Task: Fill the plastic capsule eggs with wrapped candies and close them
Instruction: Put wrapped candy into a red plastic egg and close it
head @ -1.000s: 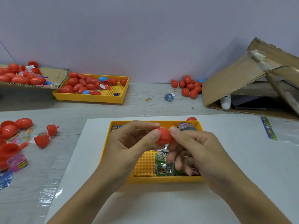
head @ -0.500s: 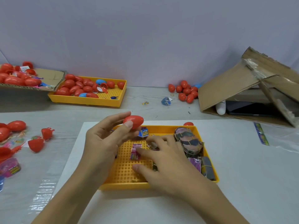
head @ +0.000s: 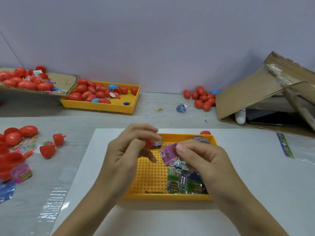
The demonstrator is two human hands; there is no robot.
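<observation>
Head view, sole entry.

Item: my left hand [head: 126, 150], grip closed round a red plastic capsule egg [head: 149, 143], mostly hidden behind my fingers; half a second ago it sat in plain sight at my fingertips, closed. Whether it is now open I cannot tell.

Item: my right hand [head: 202, 159], grip pinching a pink printed candy wrapper [head: 169, 153] between thumb and forefinger, lifted clear above the tray. Half a second ago this hand lay flat among the candies, holding nothing; the pick is new.

Item: yellow perforated plastic tray [head: 150, 174] on a white sheet, directly under both hands. Green and silver wrapped candies [head: 184, 183] heaped in its right half, left half bare.

Item: second yellow tray of red and blue eggs [head: 102, 97] at the back left of the counter; loose red eggs [head: 202, 98] back right; cardboard box [head: 265, 92] far right.

Reading: candy and egg are just beside each other, not touching. I judge the filling step is about to begin, with closing to follow.
</observation>
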